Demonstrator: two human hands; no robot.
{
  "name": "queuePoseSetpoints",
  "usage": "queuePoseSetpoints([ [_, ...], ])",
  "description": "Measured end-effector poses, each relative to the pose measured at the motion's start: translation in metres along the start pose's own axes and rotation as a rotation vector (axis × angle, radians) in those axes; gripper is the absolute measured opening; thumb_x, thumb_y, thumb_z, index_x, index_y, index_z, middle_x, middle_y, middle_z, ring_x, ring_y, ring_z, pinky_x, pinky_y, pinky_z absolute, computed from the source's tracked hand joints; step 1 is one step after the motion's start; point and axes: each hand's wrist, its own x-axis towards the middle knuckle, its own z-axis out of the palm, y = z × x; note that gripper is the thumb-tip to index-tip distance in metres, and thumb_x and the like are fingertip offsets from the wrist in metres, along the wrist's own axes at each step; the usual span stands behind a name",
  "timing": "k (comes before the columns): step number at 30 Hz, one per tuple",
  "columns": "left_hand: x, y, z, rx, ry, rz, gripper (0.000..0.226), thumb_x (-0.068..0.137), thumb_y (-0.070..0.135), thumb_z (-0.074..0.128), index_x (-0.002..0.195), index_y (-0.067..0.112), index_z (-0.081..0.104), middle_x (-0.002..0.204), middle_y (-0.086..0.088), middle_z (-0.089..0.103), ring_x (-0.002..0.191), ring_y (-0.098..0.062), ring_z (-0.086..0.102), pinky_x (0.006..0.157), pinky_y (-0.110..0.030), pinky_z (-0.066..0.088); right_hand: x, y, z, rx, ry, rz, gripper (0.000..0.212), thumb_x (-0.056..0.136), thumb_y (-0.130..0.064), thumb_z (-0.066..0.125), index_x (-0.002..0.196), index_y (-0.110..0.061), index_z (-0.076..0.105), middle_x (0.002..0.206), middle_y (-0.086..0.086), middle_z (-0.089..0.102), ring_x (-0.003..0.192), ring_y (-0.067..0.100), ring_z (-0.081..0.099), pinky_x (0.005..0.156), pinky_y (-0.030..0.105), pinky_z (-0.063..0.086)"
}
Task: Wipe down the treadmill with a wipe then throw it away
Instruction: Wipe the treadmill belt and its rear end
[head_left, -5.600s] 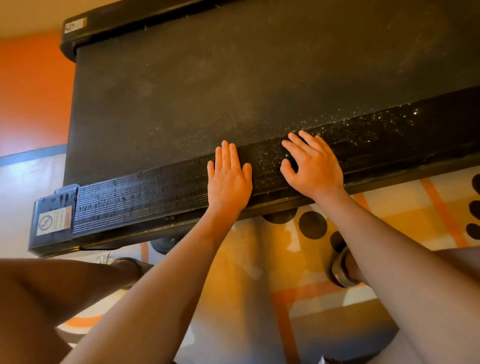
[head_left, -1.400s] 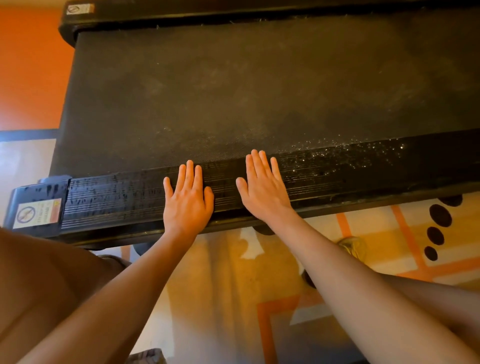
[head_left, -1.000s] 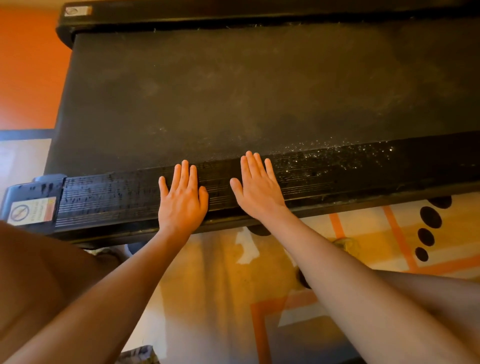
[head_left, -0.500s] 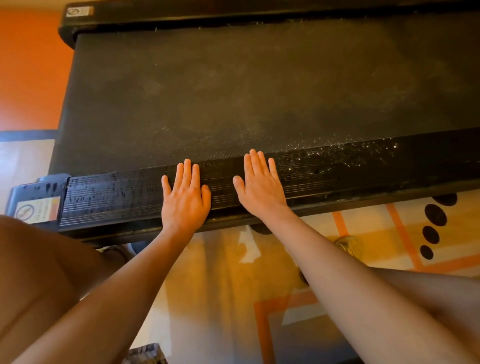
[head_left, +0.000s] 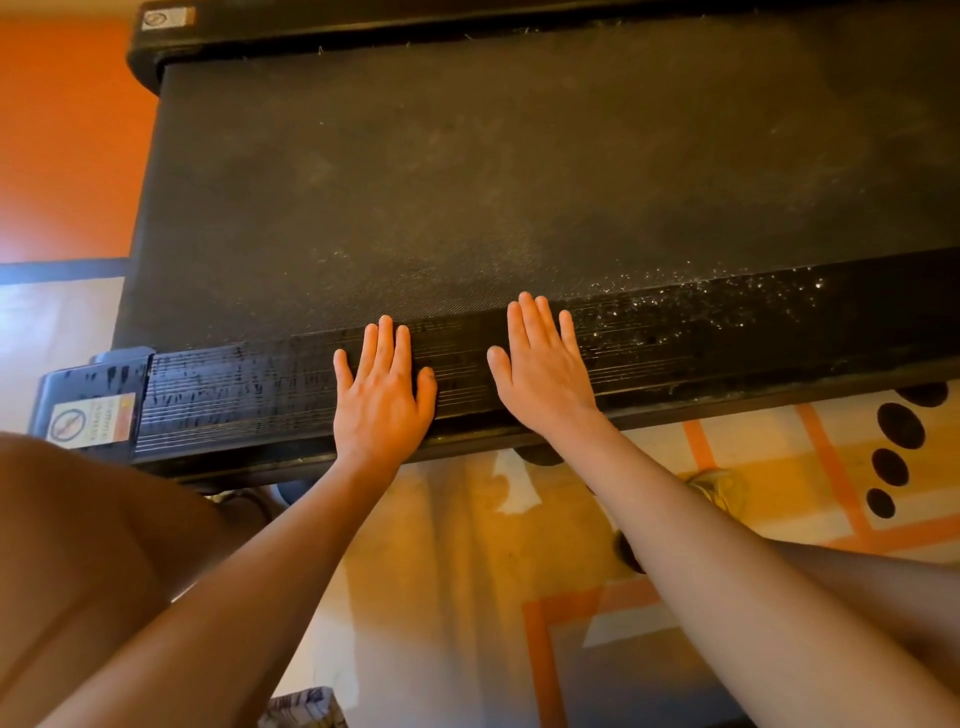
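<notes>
Treadmill: black, with a dusty belt beyond its near side rail, which is ribbed and streaked wet.
Left hand: palm down on the side rail, fingers straight and close together, gripping nothing.
Right hand: flat on the side rail just right of the left hand, fingertips at the belt edge, gripping nothing.
White specks: on the side rail, right of both hands.
Warning sticker: on the end cap at the side rail's left end.
Patterned floor: below the side rail.
</notes>
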Motion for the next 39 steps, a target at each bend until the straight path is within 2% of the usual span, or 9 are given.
queuePoseSetpoints([
  [4,0.001,0.001,0.001,0.001,0.004,-0.005,0.066,0.108,0.051,0.025,0.163,0.016,0.017,0.171,-0.007,0.008,0.158,-0.024,0.003,0.125,-0.054,-0.001,-0.011,0.000,0.002,0.030,0.017,0.012,0.068,0.108,-0.049,0.013,0.164,-0.011,0.009,0.172,0.010,0.004,0.159,0.024,-0.001,0.129,0.046,0.003],
  [8,-0.001,0.001,0.001,0.001,0.008,-0.007,0.065,0.108,0.049,0.026,0.163,0.016,0.018,0.171,-0.008,0.009,0.158,-0.024,0.003,0.125,-0.053,-0.003,-0.055,0.003,0.007,0.045,-0.021,-0.029,0.074,0.102,-0.052,-0.001,0.164,-0.012,0.007,0.172,0.007,0.002,0.159,0.022,-0.004,0.129,0.044,0.001],
  [12,-0.001,0.002,-0.002,-0.005,0.001,-0.008,0.064,0.109,0.048,0.026,0.163,0.016,0.017,0.171,-0.007,0.008,0.158,-0.024,0.003,0.126,-0.054,-0.001,-0.034,0.008,0.004,0.001,0.020,-0.033,0.069,0.107,-0.050,0.010,0.163,-0.009,0.013,0.171,0.011,0.009,0.159,0.025,0.004,0.129,0.046,0.004],
  [14,-0.002,0.003,-0.005,-0.018,-0.005,-0.001,0.063,0.109,0.047,0.025,0.163,0.015,0.017,0.171,-0.007,0.008,0.158,-0.024,0.003,0.126,-0.055,0.000,-0.006,0.012,-0.004,-0.012,-0.005,-0.009,0.068,0.109,-0.049,0.014,0.164,-0.009,0.010,0.172,0.011,0.005,0.159,0.025,0.001,0.129,0.048,0.002],
  [17,-0.002,0.004,-0.006,-0.022,-0.011,0.006,0.063,0.110,0.046,0.025,0.163,0.015,0.017,0.172,-0.007,0.008,0.158,-0.024,0.003,0.127,-0.056,0.002,0.007,0.018,-0.010,-0.017,-0.034,-0.009,0.068,0.109,-0.050,0.015,0.164,-0.010,0.005,0.172,0.010,0.000,0.159,0.025,-0.003,0.129,0.048,0.001],
  [20,-0.002,0.005,-0.005,-0.026,0.003,-0.002,0.063,0.109,0.046,0.026,0.163,0.014,0.019,0.171,-0.008,0.010,0.158,-0.025,0.004,0.127,-0.056,0.002,-0.028,0.022,-0.004,0.011,-0.002,-0.025,0.068,0.108,-0.050,0.013,0.164,-0.011,0.008,0.172,0.009,0.003,0.159,0.024,-0.001,0.129,0.047,0.004],
  [24,-0.002,0.005,-0.004,-0.016,0.010,-0.002,0.062,0.109,0.045,0.026,0.163,0.014,0.019,0.171,-0.009,0.010,0.158,-0.025,0.005,0.127,-0.056,0.002,-0.055,0.026,-0.002,-0.005,-0.055,-0.066,0.073,0.104,-0.053,0.004,0.164,-0.012,0.006,0.172,0.008,0.001,0.159,0.023,-0.003,0.129,0.044,0.000],
  [31,-0.002,0.004,-0.004,-0.015,-0.013,0.005,0.062,0.109,0.045,0.024,0.163,0.015,0.017,0.172,-0.007,0.008,0.158,-0.024,0.003,0.127,-0.057,0.002,0.006,0.021,-0.010,-0.018,-0.036,-0.020,0.069,0.109,-0.049,0.017,0.164,-0.010,0.006,0.172,0.011,0.000,0.159,0.026,-0.003,0.128,0.046,-0.002],
  [39,-0.002,0.003,-0.003,-0.020,0.005,0.012,0.065,0.107,0.047,0.020,0.162,0.014,0.020,0.171,-0.009,0.012,0.158,-0.026,0.006,0.127,-0.057,0.003,-0.067,0.026,0.002,0.034,-0.041,-0.059,0.071,0.105,-0.050,0.009,0.164,-0.010,0.007,0.172,0.009,0.001,0.159,0.024,-0.003,0.128,0.044,0.000],
])
